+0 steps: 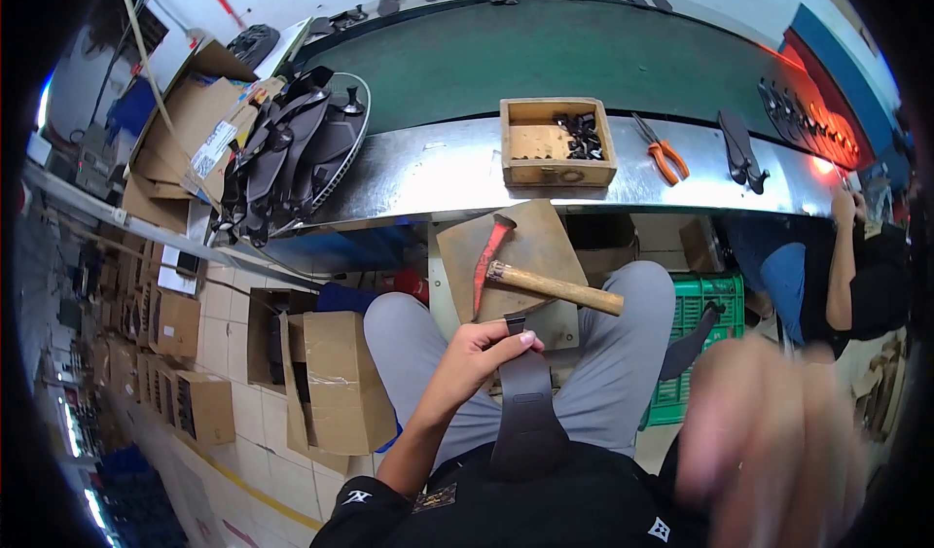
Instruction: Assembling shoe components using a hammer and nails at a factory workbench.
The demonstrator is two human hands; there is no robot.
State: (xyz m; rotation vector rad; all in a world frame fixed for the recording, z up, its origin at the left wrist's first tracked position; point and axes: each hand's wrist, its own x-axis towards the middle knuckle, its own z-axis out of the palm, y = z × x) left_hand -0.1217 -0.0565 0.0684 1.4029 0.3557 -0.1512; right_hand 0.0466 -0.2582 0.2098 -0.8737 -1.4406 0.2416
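My left hand [484, 352] pinches the narrow end of a dark grey shoe insole [528, 402], with a small black piece at its tip. The insole's wider end hangs against my black shirt. In front of my left hand, a hammer [555, 283] with a red head and wooden handle lies on a worn square board [477, 242] between my knees. Close to the camera at lower right, my right hand [773, 441] is raised and smeared by motion. Its fingers cannot be read, nor whether it holds anything.
On the metal bench edge [438, 174] stand a wooden box [559, 171] of small black parts, orange-handled pliers [666, 159] and grey insoles [739, 149]. A basket [358, 140] heaped with insoles is at left. Beyond runs a green conveyor belt [623, 57]. A co-worker's arm [841, 266] is at right.
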